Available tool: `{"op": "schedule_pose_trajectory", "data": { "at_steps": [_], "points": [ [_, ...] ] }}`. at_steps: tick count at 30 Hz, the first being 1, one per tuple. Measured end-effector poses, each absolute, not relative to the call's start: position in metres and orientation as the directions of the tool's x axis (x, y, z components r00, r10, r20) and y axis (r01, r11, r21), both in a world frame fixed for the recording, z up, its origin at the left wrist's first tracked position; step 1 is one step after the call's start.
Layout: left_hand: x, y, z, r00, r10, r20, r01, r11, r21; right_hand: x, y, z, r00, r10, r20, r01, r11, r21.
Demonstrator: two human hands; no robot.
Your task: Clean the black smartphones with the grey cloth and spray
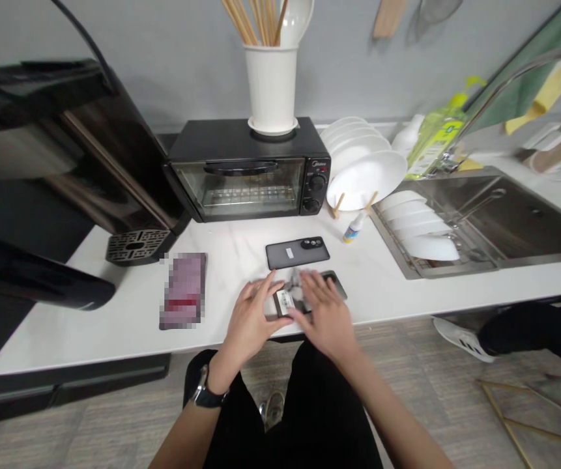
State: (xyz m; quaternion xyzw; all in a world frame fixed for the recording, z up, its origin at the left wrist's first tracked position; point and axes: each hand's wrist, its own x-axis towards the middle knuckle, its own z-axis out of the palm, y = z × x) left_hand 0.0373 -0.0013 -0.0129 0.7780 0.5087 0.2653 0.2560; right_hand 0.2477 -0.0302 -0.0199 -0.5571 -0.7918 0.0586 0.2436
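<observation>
A dark phone [339,286] with a white barcode label lies near the counter's front edge, under my two hands. My left hand [253,316] has its thumb and fingers around the phone's left end. On the phone's back, my right hand [326,312] presses a crumpled grey cloth [294,281], partly hidden and blurred by motion. Just behind lies a dark phone case [287,255] with a camera cutout and a small white sticker. A small white spray bottle [353,228] with a blue and yellow label stands to the right.
A pixelated phone-shaped object [185,290] lies left. Behind are a toaster oven [251,185] topped by a utensil holder [273,81], and racked plates [365,179]. A coffee machine [114,156] stands left, a sink [519,208] right. Another person's shoe [463,337] shows at right.
</observation>
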Motion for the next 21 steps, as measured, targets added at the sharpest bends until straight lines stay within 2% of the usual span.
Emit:
{"op": "schedule_pose_trajectory", "data": {
  "at_steps": [3, 5, 9, 12, 14, 18, 21],
  "points": [
    [0.036, -0.003, -0.016, 0.348, 0.923, 0.165, 0.665, -0.367, 0.650, 0.214, -0.051, -0.017, -0.407, 0.864, 0.297, 0.770, 0.499, -0.397],
    [0.036, -0.004, -0.016, 0.350, 0.921, 0.169, 0.670, -0.372, 0.642, 0.227, -0.070, -0.020, -0.423, 0.860, 0.284, 0.770, 0.507, -0.388],
    [0.038, -0.004, -0.011, 0.348, 0.926, 0.148, 0.674, -0.357, 0.646, 0.295, -0.068, -0.028, -0.222, 0.925, 0.307, 0.892, 0.320, -0.318],
    [0.038, -0.003, -0.010, 0.353, 0.926, 0.137, 0.674, -0.353, 0.650, 0.301, -0.040, -0.027, -0.106, 0.938, 0.329, 0.927, 0.212, -0.308],
    [0.037, -0.001, -0.011, 0.355, 0.926, 0.132, 0.674, -0.351, 0.649, 0.272, -0.027, -0.024, -0.154, 0.932, 0.329, 0.908, 0.264, -0.324],
    [0.034, -0.001, -0.015, 0.363, 0.925, 0.109, 0.692, -0.346, 0.633, 0.215, -0.043, -0.017, -0.386, 0.869, 0.310, 0.802, 0.482, -0.353],
    [0.035, -0.002, -0.013, 0.367, 0.925, 0.100, 0.700, -0.345, 0.625, 0.237, -0.071, -0.021, -0.425, 0.858, 0.289, 0.790, 0.508, -0.344]
  ]
}}
